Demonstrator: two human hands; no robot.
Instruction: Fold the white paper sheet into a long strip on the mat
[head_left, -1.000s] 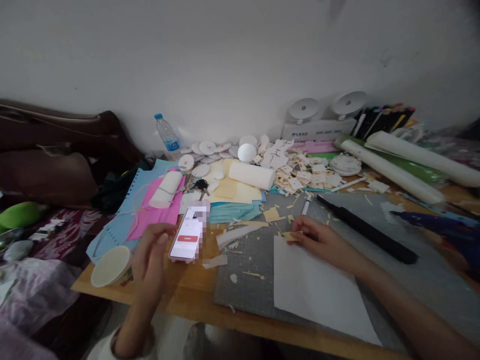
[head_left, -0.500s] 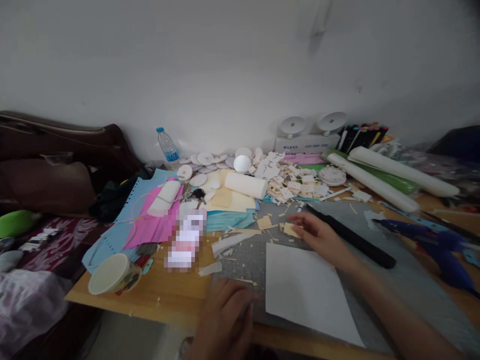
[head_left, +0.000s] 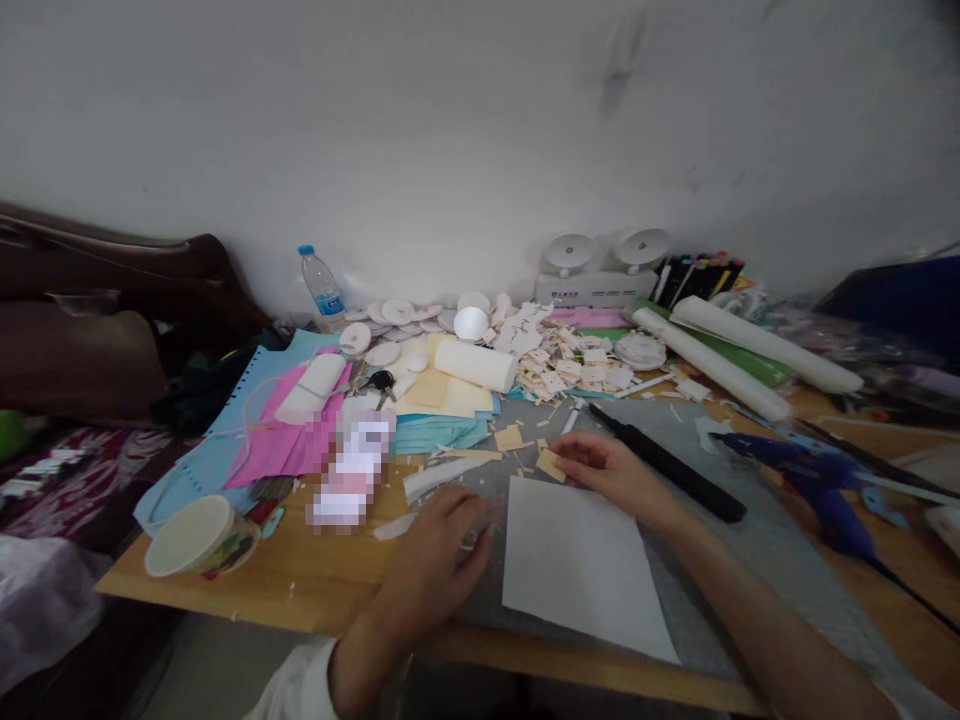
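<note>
The white sheet [head_left: 577, 570] lies on a grey mat [head_left: 480, 595], which is spread over the wooden surface [head_left: 315, 590]. At the sheet's far edge, the right hand [head_left: 611, 475] pinches a small tan card [head_left: 551, 465] between its thumb and fingers. The card is tilted, just beyond the sheet's far left corner.

The left hand [head_left: 446, 555] is to the left of the sheet, over the mat's edge, palm partly turned toward the sheet. Its fingers are bent and the thumb is spread apart from them; scraps on the mat show in the gap. Whether the fingertips touch the mat, I cannot tell.

Beyond the sheet, near the card, are a flat tan piece [head_left: 509, 438] and thin slivers. Farther beyond the sheet is a heap of small pale pieces [head_left: 570, 365], with a thick white roll [head_left: 474, 366] to the heap's left. A long black tool [head_left: 675, 470] lies to the right of the sheet's far end, and a blue glue gun [head_left: 810, 470] is farther to its right.

Well to the left of the sheet are a phone [head_left: 352, 465], partly blurred, and a paper cup [head_left: 199, 540] near the surface's front edge. Keys [head_left: 381, 382] and an upright water bottle [head_left: 322, 290] are beyond the sheet to the left.
</note>
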